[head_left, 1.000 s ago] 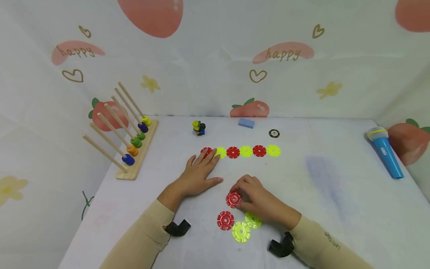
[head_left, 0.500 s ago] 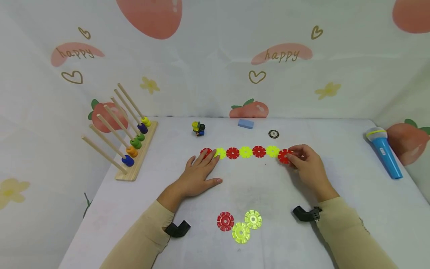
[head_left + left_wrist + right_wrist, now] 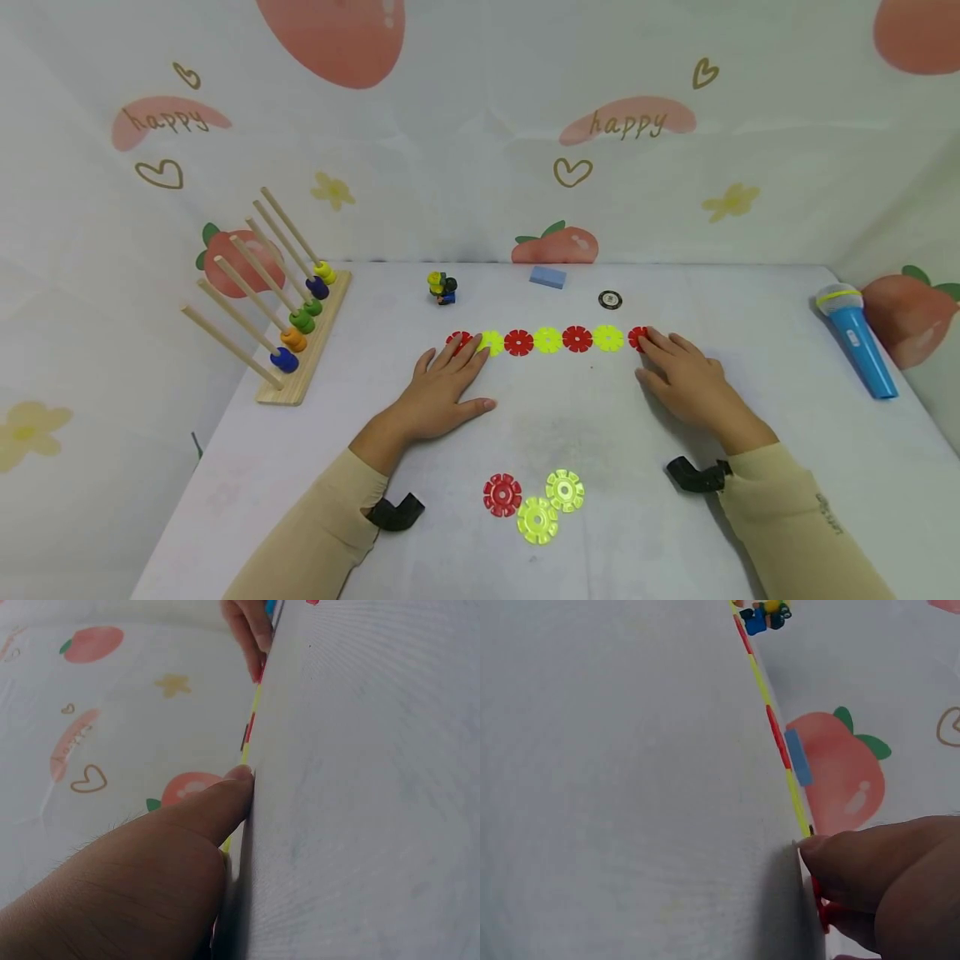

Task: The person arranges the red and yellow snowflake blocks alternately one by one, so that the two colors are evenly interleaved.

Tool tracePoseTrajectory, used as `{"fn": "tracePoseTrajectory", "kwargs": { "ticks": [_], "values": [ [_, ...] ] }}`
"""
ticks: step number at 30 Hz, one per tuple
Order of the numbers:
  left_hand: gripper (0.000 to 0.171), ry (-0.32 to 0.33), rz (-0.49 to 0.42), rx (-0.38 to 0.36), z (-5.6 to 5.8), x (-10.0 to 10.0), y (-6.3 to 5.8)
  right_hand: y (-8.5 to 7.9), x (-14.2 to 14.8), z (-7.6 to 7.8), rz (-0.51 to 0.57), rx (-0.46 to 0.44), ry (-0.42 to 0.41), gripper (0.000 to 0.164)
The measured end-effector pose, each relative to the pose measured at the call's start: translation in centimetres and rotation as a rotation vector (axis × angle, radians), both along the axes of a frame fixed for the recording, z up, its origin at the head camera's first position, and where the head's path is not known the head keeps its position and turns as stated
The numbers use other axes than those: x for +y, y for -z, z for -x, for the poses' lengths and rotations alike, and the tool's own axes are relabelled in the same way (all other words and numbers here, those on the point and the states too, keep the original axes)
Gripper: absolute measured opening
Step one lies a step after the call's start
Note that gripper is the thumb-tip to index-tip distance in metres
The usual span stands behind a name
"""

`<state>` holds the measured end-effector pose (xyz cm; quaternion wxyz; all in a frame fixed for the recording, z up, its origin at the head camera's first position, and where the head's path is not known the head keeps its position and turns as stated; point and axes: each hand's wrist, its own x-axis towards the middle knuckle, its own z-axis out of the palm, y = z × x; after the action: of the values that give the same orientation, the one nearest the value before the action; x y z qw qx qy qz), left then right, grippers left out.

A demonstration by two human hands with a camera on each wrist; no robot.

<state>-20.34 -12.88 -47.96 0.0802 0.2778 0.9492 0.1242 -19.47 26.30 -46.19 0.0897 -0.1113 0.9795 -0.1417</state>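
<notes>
A row of flower-shaped plastic discs, red and yellow by turns, lies on the white tabletop. My left hand (image 3: 442, 396) rests flat with spread fingers at the row's left end, its fingertips over a red disc (image 3: 456, 338) and touching a yellow disc (image 3: 492, 342). At the right end my right hand (image 3: 693, 385) lays its fingertips on a red disc (image 3: 637, 338), partly hiding it. A small gap parts that disc from the neighbouring yellow disc (image 3: 607, 338). Closer to me lie a loose red disc (image 3: 502, 496) and two yellow discs, one being the lower yellow disc (image 3: 537, 521).
At the left stands a wooden peg rack (image 3: 311, 358) with coloured beads. Behind the row are a small toy figure (image 3: 442, 287), a blue block (image 3: 548, 277) and a black round chip (image 3: 610, 300). A blue toy microphone (image 3: 858, 342) lies far right.
My right hand has carried a red disc from the near pile up to the row's right end, set it down and loosened its pinch. My left hand has stayed in place.
</notes>
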Motion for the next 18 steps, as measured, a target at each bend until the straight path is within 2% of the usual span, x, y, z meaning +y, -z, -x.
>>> {"fn": "tracePoseTrajectory", "kwargs": {
  "ticks": [6,9,13,16,18],
  "values": [
    [0.086,-0.001,-0.002,0.007,-0.1,-0.1,0.1,-0.1,-0.3,-0.3,0.014,-0.015,0.010,0.073],
    [0.086,-0.003,0.001,0.009,-0.1,-0.1,0.3,-0.1,-0.4,-0.3,0.074,-0.004,-0.003,0.075],
    [0.085,-0.003,0.002,0.004,-0.2,-0.1,0.2,-1.2,-0.5,-0.6,0.286,0.050,0.003,0.069],
    [0.086,0.001,0.005,0.003,-0.1,-0.1,0.1,-3.2,-1.0,-1.6,0.500,0.092,0.010,0.057],
    [0.086,0.002,0.005,0.005,0.0,-0.1,0.0,-4.5,-1.7,-2.4,0.660,0.091,-0.035,0.050]
  ]
}}
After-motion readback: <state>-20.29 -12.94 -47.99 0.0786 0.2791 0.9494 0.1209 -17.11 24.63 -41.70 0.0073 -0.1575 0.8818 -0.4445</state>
